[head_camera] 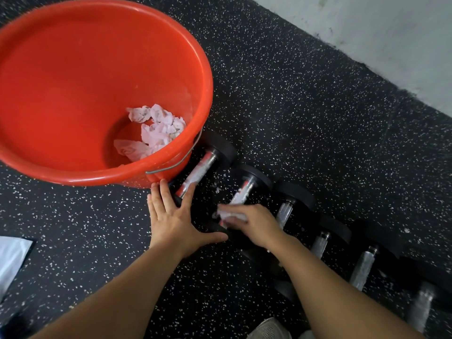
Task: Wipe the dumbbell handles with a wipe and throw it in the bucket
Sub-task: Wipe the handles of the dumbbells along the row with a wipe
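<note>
Several black dumbbells with chrome handles lie in a row on the speckled floor. My right hand (254, 225) is shut on a white wipe (230, 214), pressing it around the near end of the second dumbbell's handle (242, 192). My left hand (175, 216) lies flat, fingers spread, on the near head of the first dumbbell (199, 171), which sits against the red bucket (73, 177). Several crumpled used wipes (154, 133) lie at the bucket's bottom.
More dumbbells (364, 266) continue to the lower right. A pale wall (367, 33) borders the mat at the upper right. A white object (12, 258) lies at the left edge. A grey shoe (269, 330) shows at the bottom.
</note>
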The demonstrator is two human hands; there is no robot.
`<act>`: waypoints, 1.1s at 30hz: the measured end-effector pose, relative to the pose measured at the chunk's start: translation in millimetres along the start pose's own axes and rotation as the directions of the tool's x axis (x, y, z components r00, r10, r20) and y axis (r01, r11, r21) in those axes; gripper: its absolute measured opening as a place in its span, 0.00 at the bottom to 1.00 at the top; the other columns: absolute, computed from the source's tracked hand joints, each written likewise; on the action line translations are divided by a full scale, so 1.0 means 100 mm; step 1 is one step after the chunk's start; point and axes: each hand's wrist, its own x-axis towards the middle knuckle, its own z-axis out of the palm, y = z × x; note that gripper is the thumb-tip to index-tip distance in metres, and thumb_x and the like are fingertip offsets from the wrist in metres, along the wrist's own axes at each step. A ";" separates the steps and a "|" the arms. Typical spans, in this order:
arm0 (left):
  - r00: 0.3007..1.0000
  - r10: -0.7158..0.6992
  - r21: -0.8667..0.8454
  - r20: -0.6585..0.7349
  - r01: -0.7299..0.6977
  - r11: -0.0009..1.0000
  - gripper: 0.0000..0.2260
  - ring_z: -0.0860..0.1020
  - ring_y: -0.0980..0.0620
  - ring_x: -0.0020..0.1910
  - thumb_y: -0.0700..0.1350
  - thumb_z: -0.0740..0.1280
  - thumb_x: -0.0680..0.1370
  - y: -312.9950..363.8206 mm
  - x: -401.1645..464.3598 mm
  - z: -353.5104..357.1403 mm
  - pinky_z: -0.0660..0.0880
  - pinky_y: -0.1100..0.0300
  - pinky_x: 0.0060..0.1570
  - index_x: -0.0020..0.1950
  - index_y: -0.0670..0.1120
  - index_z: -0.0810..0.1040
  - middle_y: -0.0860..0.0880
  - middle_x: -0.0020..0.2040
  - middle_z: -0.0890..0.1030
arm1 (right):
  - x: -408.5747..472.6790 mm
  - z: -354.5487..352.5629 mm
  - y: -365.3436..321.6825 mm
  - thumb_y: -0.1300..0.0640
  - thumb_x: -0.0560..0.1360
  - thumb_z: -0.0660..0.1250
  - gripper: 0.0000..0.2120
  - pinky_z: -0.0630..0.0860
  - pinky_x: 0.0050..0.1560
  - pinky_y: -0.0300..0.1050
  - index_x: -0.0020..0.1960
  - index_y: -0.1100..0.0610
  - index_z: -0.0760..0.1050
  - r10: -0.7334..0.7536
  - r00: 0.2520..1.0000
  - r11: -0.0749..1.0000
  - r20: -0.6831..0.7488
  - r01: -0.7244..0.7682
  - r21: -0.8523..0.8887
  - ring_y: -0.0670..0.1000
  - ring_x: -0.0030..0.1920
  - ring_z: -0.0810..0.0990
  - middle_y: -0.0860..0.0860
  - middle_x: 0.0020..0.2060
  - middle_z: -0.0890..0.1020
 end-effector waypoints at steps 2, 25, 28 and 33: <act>1.000 -0.004 0.007 0.014 0.004 1.000 0.68 0.24 0.37 0.76 0.88 0.58 0.48 0.00 0.00 0.00 0.33 0.40 0.78 0.81 0.62 0.35 0.35 0.79 0.28 | 0.06 -0.10 0.01 0.36 0.79 0.63 0.19 0.79 0.61 0.50 0.69 0.29 0.69 0.125 0.979 0.992 -0.160 -0.120 0.040 0.47 0.57 0.83 0.40 0.64 0.81; 0.981 0.182 -0.096 -0.065 -0.187 0.978 0.60 0.37 0.43 0.82 0.85 0.54 0.59 0.32 -0.22 -0.15 0.37 0.45 0.80 0.83 0.57 0.41 0.42 0.84 0.43 | -0.69 -0.16 -0.03 0.43 0.84 0.58 0.17 0.77 0.62 0.41 0.71 0.35 0.71 0.138 0.919 0.986 -0.369 -0.094 0.137 0.40 0.61 0.79 0.41 0.66 0.80; 0.948 0.319 -0.059 -0.026 -0.320 0.946 0.58 0.37 0.46 0.82 0.84 0.54 0.61 0.50 -0.27 -0.11 0.36 0.46 0.80 0.83 0.59 0.39 0.44 0.84 0.43 | -0.90 -0.30 0.14 0.42 0.84 0.57 0.17 0.76 0.64 0.45 0.72 0.35 0.70 0.212 0.899 0.976 -0.383 -0.176 0.127 0.44 0.64 0.79 0.42 0.67 0.80; 0.937 0.346 -0.014 0.045 -0.346 0.938 0.59 0.35 0.47 0.82 0.84 0.58 0.61 0.71 -0.35 0.09 0.37 0.44 0.80 0.81 0.60 0.32 0.45 0.84 0.40 | -1.03 -0.43 0.45 0.40 0.83 0.56 0.19 0.79 0.58 0.50 0.73 0.36 0.69 0.258 0.886 0.965 -0.386 -0.253 0.066 0.48 0.58 0.83 0.46 0.63 0.83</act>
